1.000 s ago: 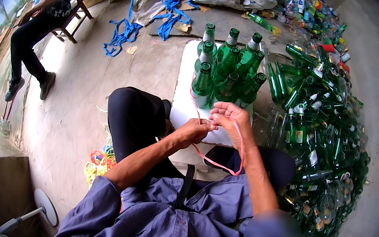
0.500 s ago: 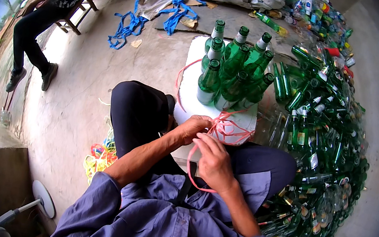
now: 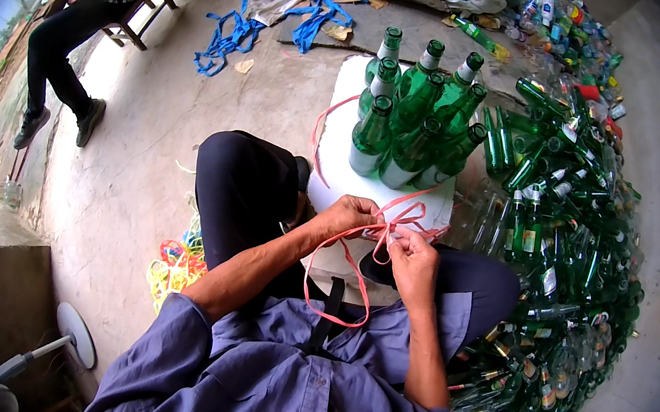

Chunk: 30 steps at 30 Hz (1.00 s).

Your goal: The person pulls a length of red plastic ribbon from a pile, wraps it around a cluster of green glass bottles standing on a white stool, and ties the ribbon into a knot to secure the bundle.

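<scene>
The white board (image 3: 340, 143) bears 9 green bottles (image 3: 416, 114): stiff, probably slick and breakable, best taken by the neck. Near its front edge, the left hand (image 3: 352, 215) and right hand (image 3: 415, 258) pinch the red cord (image 3: 387, 230), apparently light and limp, easiest gripped where it bunches.

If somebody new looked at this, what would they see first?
Probably the big heap of mostly green bottles along the right side. Next, the cluster of green bottles standing on a white surface, above centre. Below it, the left hand and right hand hold a looped pink cord.
</scene>
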Available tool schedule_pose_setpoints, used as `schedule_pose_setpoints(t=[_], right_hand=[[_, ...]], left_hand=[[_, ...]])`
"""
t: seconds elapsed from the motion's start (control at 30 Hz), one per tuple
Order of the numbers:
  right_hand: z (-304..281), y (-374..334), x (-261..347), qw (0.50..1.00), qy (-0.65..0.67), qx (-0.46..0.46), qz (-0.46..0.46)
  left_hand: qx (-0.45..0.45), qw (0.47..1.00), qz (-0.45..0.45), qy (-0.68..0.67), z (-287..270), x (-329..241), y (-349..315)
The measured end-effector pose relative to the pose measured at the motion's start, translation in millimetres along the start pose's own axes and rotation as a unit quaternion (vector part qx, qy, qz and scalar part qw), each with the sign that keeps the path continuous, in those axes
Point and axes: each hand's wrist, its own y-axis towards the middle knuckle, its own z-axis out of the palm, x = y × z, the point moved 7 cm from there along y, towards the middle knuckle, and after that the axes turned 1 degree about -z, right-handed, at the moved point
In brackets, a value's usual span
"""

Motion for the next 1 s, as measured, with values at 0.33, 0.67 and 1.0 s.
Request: schedule_pose_setpoints(t=[0.33, 0.67, 1.0], right_hand=[[-2, -1, -27, 0.995, 0.065, -0.033, 0.073], [17, 2, -34, 0.962, 0.222, 0.043, 0.155], [15, 3, -50, 0.936, 0.269, 0.032, 0.224]], left_hand=[[0.03, 0.991, -0.015, -0.132, -7, 11, 3], [0.033, 0.992, -0.039, -0.113, 1, 9, -2], [0.089, 0.995, -0.04, -0.022, 11, 5, -5]])
